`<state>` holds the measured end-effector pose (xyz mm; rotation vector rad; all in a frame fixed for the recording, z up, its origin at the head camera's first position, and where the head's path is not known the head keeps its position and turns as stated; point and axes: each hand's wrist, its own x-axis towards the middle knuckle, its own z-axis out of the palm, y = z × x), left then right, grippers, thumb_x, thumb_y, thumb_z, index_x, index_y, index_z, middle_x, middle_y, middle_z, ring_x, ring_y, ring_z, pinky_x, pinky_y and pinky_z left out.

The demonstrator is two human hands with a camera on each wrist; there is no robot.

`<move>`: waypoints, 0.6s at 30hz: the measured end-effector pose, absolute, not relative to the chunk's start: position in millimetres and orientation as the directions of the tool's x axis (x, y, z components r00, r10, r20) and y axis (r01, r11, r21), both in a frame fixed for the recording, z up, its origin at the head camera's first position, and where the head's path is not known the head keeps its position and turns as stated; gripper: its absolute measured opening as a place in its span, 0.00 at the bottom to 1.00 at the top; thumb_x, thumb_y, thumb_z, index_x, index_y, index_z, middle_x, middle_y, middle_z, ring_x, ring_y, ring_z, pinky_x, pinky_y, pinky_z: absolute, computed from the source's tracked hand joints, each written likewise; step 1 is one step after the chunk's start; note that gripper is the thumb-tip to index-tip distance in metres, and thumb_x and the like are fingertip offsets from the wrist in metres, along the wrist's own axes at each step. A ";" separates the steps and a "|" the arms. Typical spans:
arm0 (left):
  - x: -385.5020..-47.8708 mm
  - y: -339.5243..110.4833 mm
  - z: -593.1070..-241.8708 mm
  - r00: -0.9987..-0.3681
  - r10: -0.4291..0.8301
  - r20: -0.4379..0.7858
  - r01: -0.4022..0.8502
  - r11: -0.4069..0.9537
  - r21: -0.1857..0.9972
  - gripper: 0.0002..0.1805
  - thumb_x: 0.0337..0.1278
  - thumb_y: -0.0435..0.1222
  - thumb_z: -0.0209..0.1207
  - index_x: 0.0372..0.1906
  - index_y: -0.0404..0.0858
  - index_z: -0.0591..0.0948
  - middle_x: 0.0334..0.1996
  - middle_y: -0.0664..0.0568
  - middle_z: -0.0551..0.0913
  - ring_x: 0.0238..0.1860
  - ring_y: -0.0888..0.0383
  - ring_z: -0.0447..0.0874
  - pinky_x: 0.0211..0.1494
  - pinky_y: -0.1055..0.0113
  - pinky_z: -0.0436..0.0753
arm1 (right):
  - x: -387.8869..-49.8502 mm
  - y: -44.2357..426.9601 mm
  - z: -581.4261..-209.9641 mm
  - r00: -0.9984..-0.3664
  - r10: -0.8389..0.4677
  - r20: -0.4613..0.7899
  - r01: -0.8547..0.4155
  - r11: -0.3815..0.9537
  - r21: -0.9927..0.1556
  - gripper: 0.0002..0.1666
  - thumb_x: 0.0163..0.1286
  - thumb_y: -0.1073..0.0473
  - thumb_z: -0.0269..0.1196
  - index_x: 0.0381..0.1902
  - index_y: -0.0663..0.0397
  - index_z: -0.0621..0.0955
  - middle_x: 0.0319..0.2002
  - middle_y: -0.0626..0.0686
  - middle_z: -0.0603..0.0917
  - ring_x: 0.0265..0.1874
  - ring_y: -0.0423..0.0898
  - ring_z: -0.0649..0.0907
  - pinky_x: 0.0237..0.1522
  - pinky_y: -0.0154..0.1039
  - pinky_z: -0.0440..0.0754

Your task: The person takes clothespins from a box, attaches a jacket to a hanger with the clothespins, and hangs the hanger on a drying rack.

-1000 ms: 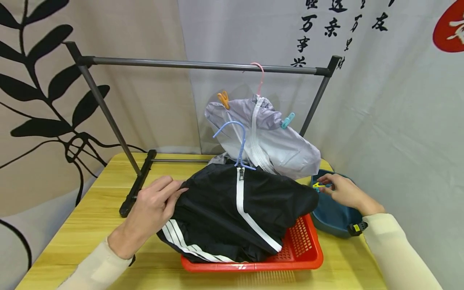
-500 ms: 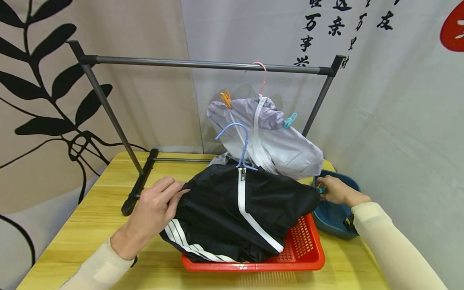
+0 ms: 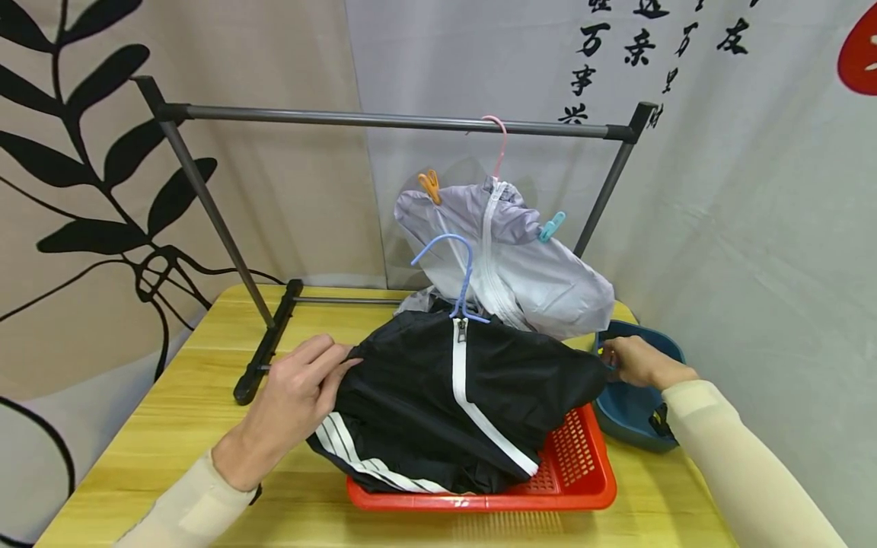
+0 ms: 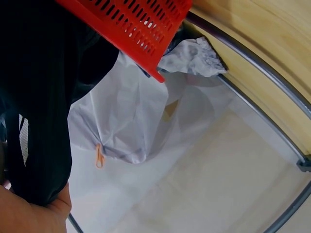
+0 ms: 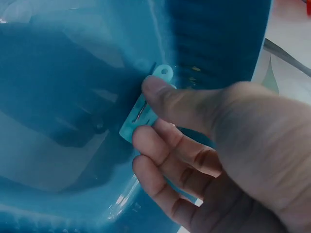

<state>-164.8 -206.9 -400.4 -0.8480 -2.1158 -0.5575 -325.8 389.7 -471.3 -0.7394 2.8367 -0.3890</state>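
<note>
Black jacket point(image 3: 411, 380) between left hand point(image 3: 296, 392), pinching its edge, and right hand point(image 3: 637, 362), pinching turquoise peg point(image 5: 139, 110): probably light, slippery; grip at shoulders.

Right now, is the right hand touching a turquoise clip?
Touching. The right wrist view shows the right hand pinching a turquoise clip, thumb across it.
</note>
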 end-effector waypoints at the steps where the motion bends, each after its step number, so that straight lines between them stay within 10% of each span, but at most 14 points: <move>1: -164.6 -206.6 -400.3 -0.481 0.384 0.788 0.723 0.682 0.109 0.23 0.98 0.43 0.52 0.47 0.35 0.91 0.35 0.50 0.81 0.32 0.60 0.78 0.35 0.70 0.82 | -323.2 388.3 -466.6 -0.862 -0.490 -0.130 -0.438 0.849 -0.295 0.14 0.67 0.71 0.82 0.44 0.58 0.88 0.37 0.52 0.90 0.36 0.46 0.86 0.46 0.52 0.92; 18: -163.2 -205.4 -401.3 -0.497 0.387 0.776 0.718 0.687 0.118 0.22 0.97 0.41 0.51 0.49 0.33 0.91 0.35 0.49 0.82 0.33 0.58 0.79 0.36 0.66 0.83 | -299.3 390.2 -440.4 -0.919 -0.393 -0.023 -0.366 0.875 -0.316 0.14 0.81 0.66 0.70 0.59 0.69 0.88 0.37 0.50 0.93 0.32 0.40 0.87 0.43 0.49 0.90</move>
